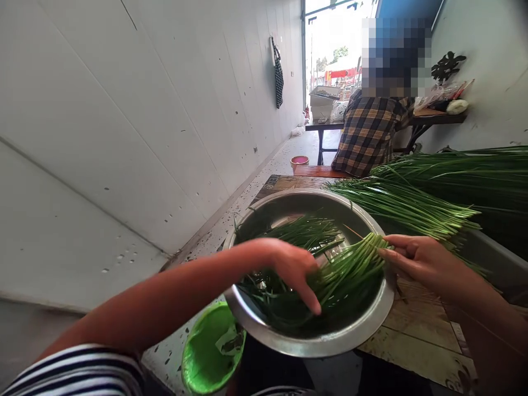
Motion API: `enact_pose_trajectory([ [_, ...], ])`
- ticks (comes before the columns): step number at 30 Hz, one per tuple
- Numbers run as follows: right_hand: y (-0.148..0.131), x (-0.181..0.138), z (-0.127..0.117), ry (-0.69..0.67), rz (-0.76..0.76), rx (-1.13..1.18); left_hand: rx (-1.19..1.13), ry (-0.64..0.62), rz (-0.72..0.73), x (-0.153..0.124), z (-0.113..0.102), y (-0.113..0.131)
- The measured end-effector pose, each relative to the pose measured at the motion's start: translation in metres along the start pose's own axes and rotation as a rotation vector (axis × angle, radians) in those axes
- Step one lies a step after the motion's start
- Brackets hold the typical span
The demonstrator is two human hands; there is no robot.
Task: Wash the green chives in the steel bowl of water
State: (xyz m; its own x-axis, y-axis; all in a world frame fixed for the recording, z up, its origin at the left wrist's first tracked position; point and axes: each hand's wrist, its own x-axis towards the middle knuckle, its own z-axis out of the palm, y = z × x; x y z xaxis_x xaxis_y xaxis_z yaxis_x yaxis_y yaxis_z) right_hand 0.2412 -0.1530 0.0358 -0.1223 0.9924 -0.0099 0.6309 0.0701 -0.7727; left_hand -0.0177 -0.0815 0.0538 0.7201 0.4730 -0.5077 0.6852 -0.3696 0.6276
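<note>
Right hand (416,258): narrowed, thumb and fingers pinching the stem ends of the garlic-chive bundle (358,269).
Left hand (295,272): on the bundle's leafy side, thumb spread from the fingers – whether it grips cannot be told.
Bundle: slanting within the steel basin (284,347), stem ends at its right rim.
Step in hand: apparently cleaning or combing through the bundle; loose chives (307,231) lie behind.
Next move: likely calls for a firm pinch at the stems – and a light left hand, since leaves may tear.
Worktop (421,341): wood-patterned, right of the basin; chive heap (412,206) beyond.
Floor (163,352): speckled; green-lined bin (210,352) near the basin.
Room: pale panelled wall (144,137), checked cloth (279,80) hanging; seated person in plaid shirt (369,129) ahead.
</note>
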Motion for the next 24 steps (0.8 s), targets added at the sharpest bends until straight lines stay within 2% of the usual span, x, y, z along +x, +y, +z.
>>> enact_pose_trajectory([
  [3,0.001,0.0,0.001,-0.018,0.062,-0.009,0.023,0.298,-0.035,0.022,-0.029,-0.019],
  [4,0.001,0.0,0.002,-0.008,0.068,-0.021,0.074,0.387,-0.099,0.03,-0.031,-0.025],
  [6,0.001,-0.001,0.004,0.04,0.054,-0.046,0.206,0.466,-0.254,0.044,-0.023,-0.032],
  [8,0.001,-0.003,0.008,0.104,0.018,-0.077,0.329,0.434,-0.368,0.053,-0.007,-0.034],
  [10,-0.001,-0.005,0.012,0.182,-0.045,-0.116,0.406,0.385,-0.41,0.056,0.006,-0.035],
  [12,-0.006,-0.005,0.015,0.208,-0.14,-0.13,0.436,0.354,-0.429,0.056,0.01,-0.036],
  [14,-0.011,-0.002,0.017,0.172,-0.193,-0.092,0.43,0.321,-0.441,0.056,0.004,-0.04],
  [16,-0.014,0.003,0.02,0.138,-0.156,-0.035,0.426,0.311,-0.438,0.058,-0.004,-0.047],
  [19,-0.015,0.011,0.024,0.172,-0.058,-0.02,0.455,0.399,-0.423,0.065,-0.014,-0.059],
  [22,-0.011,0.013,0.03,0.212,-0.065,-0.108,0.515,0.5,-0.387,0.069,-0.02,-0.068],
  [24,-0.007,0.012,0.033,0.244,-0.092,-0.166,0.54,0.507,-0.314,0.068,-0.023,-0.072],
])
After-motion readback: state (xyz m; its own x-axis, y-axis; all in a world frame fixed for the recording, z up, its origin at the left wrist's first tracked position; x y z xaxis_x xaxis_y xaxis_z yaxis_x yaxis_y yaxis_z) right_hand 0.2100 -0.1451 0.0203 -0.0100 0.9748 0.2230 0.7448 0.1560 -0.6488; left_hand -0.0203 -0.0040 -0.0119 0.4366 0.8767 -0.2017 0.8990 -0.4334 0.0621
